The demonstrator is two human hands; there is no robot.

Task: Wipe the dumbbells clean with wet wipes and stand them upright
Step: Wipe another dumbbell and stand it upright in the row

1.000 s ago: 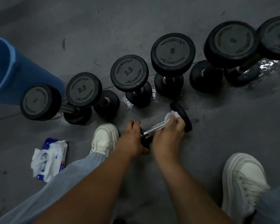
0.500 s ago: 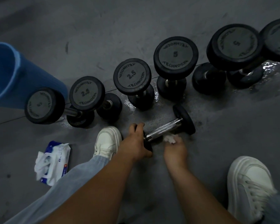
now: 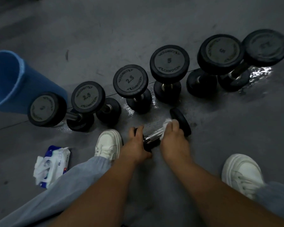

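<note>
A small black dumbbell [image 3: 180, 119] with a chrome handle lies on its side on the grey floor, between my feet. My left hand [image 3: 137, 141] grips its near head. My right hand [image 3: 172, 136] is wrapped over the handle by the far head, pressing a white wet wipe [image 3: 167, 122] against the metal. Behind it, several black dumbbells stand upright in a row, among them one marked 2.5 [image 3: 130, 81] and one marked 5 [image 3: 169, 61].
A blue bucket [image 3: 5, 79] stands at the left, behind the row. An open pack of wet wipes [image 3: 52, 164] lies on the floor at the lower left. My white shoes [image 3: 107, 144] [image 3: 241, 174] flank the dumbbell. Wet patches shine on the floor [image 3: 259, 72] near the right dumbbells.
My right hand, which had dropped off the handle with the wipe, has come back up onto the handle near the far head. My left hand has kept its grip.
</note>
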